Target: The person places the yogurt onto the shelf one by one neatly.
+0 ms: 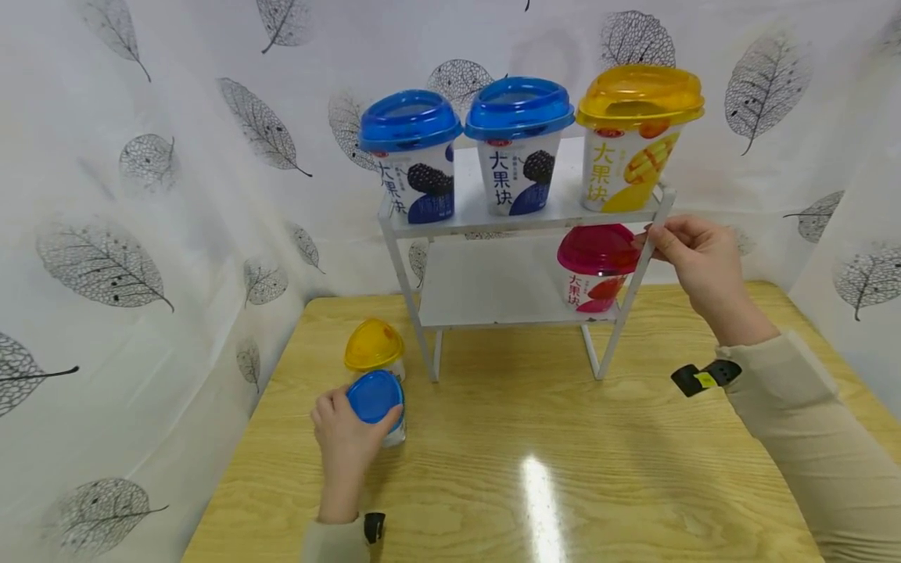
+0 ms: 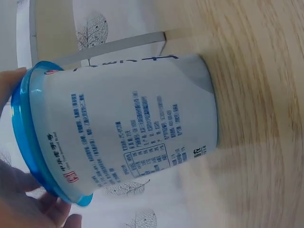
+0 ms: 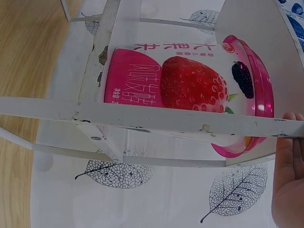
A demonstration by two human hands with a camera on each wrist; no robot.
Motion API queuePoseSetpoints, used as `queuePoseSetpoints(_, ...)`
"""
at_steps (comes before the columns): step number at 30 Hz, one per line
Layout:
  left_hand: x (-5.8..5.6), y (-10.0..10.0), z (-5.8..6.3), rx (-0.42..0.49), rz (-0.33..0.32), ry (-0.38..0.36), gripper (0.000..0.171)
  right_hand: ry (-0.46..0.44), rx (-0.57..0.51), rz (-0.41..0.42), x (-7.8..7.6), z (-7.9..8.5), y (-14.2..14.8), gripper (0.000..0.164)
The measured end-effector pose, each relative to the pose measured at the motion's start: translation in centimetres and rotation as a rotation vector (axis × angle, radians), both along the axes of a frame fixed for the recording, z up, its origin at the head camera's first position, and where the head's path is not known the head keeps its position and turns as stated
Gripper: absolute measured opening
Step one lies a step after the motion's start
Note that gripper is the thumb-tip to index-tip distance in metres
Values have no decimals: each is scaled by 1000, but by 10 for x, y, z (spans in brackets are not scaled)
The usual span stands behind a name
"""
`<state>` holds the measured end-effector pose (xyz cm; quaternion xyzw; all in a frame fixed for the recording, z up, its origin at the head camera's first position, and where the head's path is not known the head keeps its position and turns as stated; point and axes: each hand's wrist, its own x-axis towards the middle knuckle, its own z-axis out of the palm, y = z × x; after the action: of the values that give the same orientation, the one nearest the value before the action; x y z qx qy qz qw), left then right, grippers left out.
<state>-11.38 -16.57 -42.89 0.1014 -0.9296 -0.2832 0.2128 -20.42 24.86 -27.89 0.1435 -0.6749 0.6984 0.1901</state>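
On the table at the left, my left hand (image 1: 346, 438) grips a blue-lidded yogurt cup (image 2: 137, 123) by its lid, thumb on one side and fingers on the other. The cup stands upright, printed text facing the wrist camera. Just behind it is a yellow-lidded cup (image 1: 374, 346), partly hidden. My right hand (image 1: 706, 262) holds the right front post of a white two-tier rack (image 1: 493, 285), below its upper shelf. Beside those fingers, a pink-lidded strawberry yogurt cup (image 3: 190, 85) stands at the right end of the lower shelf; the post crosses in front of it.
Along the upper shelf stand two blue-lidded blackberry cups (image 1: 411, 160) (image 1: 519, 148) and a yellow-lidded mango cup (image 1: 633, 141). The rack's legs rest on a wooden table (image 1: 479, 438). Behind and beside it hangs a white leaf-patterned sheet (image 1: 176, 234).
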Motion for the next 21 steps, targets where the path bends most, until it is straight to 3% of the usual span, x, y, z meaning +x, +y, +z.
queuePoseSetpoints(4,0,-5,2,36,-87,-27,77,2,-11,11,1,0,0,9)
queuePoseSetpoints(8,-3,-14,5,69,-183,-118,77,0,-2,4,2,1,-1,9)
queuePoseSetpoints(13,-5,-22,6,98,-254,-168,78,20,-50,42,1,1,-2,9)
queuePoseSetpoints(17,-3,-22,3,125,-235,-148,79,18,-59,50,1,0,-2,9)
queuePoseSetpoints(21,-3,-15,0,116,-111,-87,85,17,-44,36,1,0,-1,9)
